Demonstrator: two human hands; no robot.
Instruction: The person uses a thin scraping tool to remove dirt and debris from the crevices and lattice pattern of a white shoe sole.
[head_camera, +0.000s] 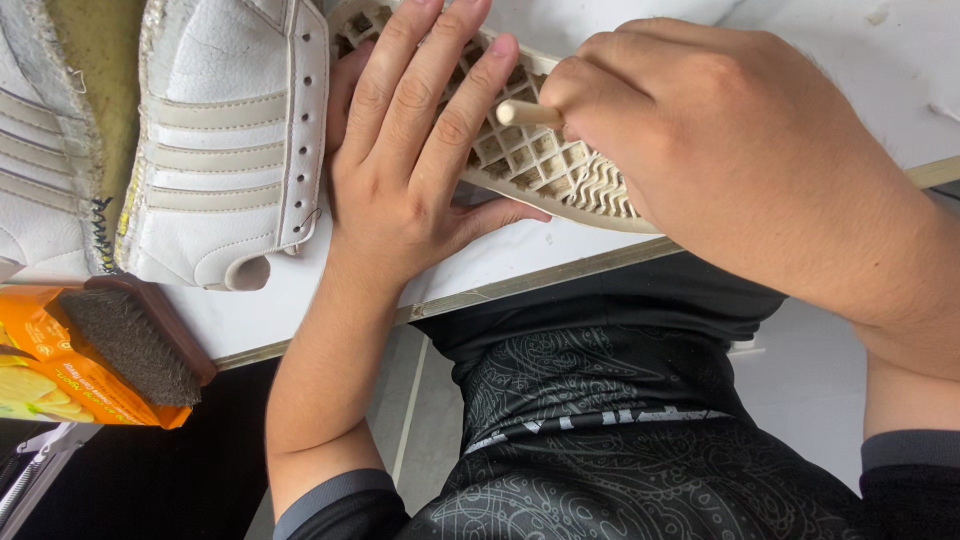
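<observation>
So there's 1 shoe sole lying tread-up on the white table, top middle of the frame, right at the table's near edge. Its long axis runs from the upper left down to the lower right, so it sits slantwise across both hands instead of pointing away from the person.

The left hand is flat on top of it, fingers spread and stretched over the waffle tread, thumb tucked along the lower edge, pinning it down rather than gripping it. The right hand comes in from the right side of the frame and is clenched around 1 pale wooden stick. Only the blunt end pokes out of the fist toward the left, hovering right at the tread just beside the left fingertips. Can't tell if the working end actually touches the grooves, the fist hides it.

Both hands are on the sole, left covering the upper-left part, right over the lower-right end.

Off in the upper left are 2 white shoe uppers with stripes. Lower left, 1 brown brush resting on 1 orange packet.
</observation>
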